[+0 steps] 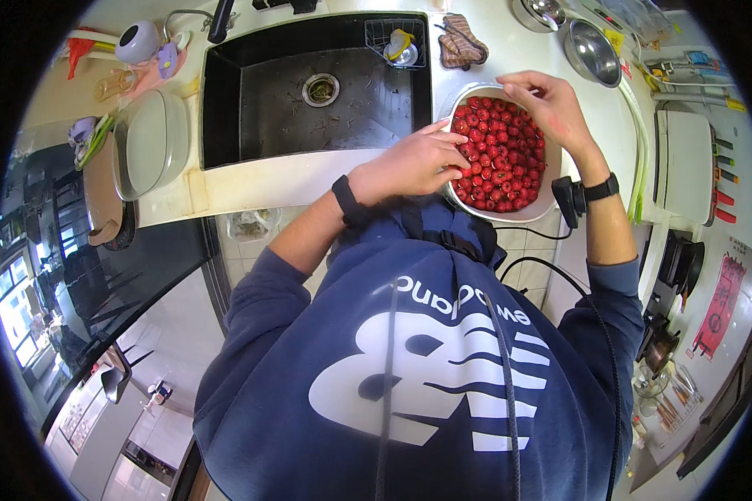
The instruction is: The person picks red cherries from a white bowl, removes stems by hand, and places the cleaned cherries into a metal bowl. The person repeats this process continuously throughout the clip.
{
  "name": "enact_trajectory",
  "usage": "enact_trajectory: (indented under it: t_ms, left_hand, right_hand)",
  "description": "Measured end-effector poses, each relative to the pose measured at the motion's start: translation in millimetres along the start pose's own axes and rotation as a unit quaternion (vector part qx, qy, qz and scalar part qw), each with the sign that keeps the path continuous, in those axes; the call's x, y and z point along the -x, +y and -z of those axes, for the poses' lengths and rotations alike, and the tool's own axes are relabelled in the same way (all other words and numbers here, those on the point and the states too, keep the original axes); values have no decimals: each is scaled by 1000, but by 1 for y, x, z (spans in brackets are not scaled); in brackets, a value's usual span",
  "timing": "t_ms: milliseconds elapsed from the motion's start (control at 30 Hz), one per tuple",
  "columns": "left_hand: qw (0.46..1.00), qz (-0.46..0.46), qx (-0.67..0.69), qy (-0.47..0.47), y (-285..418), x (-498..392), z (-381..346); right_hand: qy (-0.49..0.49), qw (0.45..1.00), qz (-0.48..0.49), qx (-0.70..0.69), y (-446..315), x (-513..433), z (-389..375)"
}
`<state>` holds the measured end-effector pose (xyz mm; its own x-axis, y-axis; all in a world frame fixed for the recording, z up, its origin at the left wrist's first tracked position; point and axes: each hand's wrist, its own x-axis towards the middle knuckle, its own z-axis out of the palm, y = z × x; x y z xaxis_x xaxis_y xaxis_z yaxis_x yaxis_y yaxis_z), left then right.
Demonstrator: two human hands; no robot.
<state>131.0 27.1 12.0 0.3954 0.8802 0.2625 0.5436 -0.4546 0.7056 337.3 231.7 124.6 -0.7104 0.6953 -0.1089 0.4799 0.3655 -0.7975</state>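
Observation:
A white oval tub (550,203) stands at the counter's front edge, right of the sink. Many small red fruits (498,156), which look like hawthorn berries, fill its bottom. My left hand (413,160) reaches over the tub's left wall with its fingers spread, the tips at the fruits along that side. No fruit shows in its grasp. At the far right of the tub, my right hand (548,106) is bent over the rim with thumb and fingers curled close together. Whether it grips the rim or a small thing is hidden.
Left of the tub lies a black sink (351,125) with scraps around its drain (320,91) and a wire caddy (396,44) in one corner. Behind the tub are brown striped gloves (462,42) and a steel bowl (592,53). A glass dish (153,144) stands at left.

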Motion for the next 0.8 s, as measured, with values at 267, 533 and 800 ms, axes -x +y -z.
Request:
enact_trajectory:
  t_ms: [267, 533, 800]
  left_hand:
    - [997, 15, 64, -30, -7, -1, 7]
    - [997, 22, 64, -41, -6, -2, 7]
    - [997, 22, 63, -27, -4, -2, 6]
  right_hand:
    - [10, 994, -79, 75, 85, 60, 24]
    - [-133, 897, -101, 409, 115, 103, -44]
    - [-90, 986, -139, -16, 87, 104, -13]
